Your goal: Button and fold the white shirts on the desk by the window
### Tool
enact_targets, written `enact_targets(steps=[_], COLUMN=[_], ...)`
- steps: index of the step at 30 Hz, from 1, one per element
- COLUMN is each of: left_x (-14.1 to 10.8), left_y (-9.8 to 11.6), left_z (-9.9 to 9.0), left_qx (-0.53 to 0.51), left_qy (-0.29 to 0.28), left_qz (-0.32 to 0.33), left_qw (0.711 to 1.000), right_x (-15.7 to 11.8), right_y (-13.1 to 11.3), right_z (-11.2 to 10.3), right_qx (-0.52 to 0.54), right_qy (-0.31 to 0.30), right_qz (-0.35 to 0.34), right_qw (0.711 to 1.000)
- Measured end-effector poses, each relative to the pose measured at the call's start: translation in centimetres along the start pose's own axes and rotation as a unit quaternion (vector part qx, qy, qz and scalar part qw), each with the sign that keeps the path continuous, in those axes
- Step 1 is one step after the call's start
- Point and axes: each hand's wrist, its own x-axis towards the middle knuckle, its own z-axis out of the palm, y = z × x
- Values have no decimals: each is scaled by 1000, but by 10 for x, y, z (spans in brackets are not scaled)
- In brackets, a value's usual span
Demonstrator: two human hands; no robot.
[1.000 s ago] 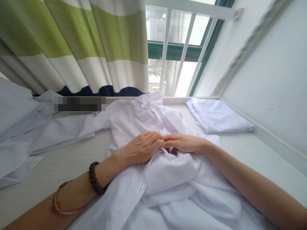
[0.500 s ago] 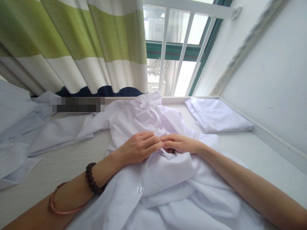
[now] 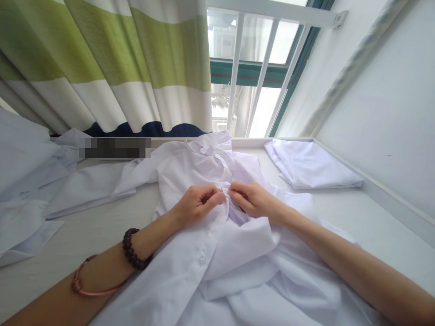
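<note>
A white button-up coat [image 3: 190, 167] lies spread before me, its collar toward the window and one sleeve stretched out to the left. My left hand [image 3: 197, 204] pinches the edge of the front opening near the chest. Close beside it, my right hand [image 3: 253, 201] pinches the opposite front edge, with cloth bunched between the fingertips. Whether a button is between them I cannot make out. One button [image 3: 202, 261] shows lower on the left front, and another [image 3: 218, 155] sits below the collar. The lower part of the coat lies in loose folds.
A folded white garment [image 3: 312, 165] rests at the back right by the wall. More white clothes [image 3: 23, 167] are heaped at the left. A green and white curtain [image 3: 170, 54] and white railing bars [image 3: 260, 77] stand behind the white surface [image 3: 91, 235].
My hands have drawn slightly apart and upright at the fingertips, and the coat's front edges between them are lifted and more visible. The whole view has shifted a little.
</note>
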Motion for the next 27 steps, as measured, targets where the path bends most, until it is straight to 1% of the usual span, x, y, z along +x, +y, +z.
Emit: enact_targets(steps=[2,5,8,12,14,16,17,19,21,22,23,24,25,26,27], left_x=[1,0,-1,-3,-5,-6,-7,-7,-6,-5,-4,-3,-3,-5,-8], left_y=[2,2,1,3,4,6,6,9,10,10,9,6,2,-3,-10], left_z=[1,2,4,7,7,7,7,9,6,2,-6,-19,-35,-55,-78], left_qx=[-24,-38,-32,20,31,18,5,-21,-30,-24,-4,44,105,189,301], left_qy=[-16,-22,-22,-16,-10,-8,-9,-9,-21,-28,-24,1,42,113,187], left_qz=[-23,-50,-66,-76,-77,-74,-70,-55,-29,-15,-4,-2,-7,-23,-56], left_qw=[999,998,997,997,997,997,997,998,999,999,1000,999,994,975,933], right_x=[-1,-2,-3,-4,-3,-1,-1,0,0,0,0,0,0,1,2], right_y=[-1,-2,-1,4,7,9,9,7,5,4,4,4,4,5,6], right_z=[4,9,13,23,26,25,24,20,16,15,14,14,14,15,16], right_qx=[-92,-169,-198,-208,-158,-45,26,157,236,255,264,265,262,257,252], right_qy=[16,19,10,14,14,1,-10,-31,-45,-48,-49,-52,-54,-55,-58], right_qz=[-31,-36,-30,-22,-19,-9,3,33,61,70,78,83,86,88,90], right_qw=[995,985,980,978,987,999,1000,987,969,963,960,959,960,961,962])
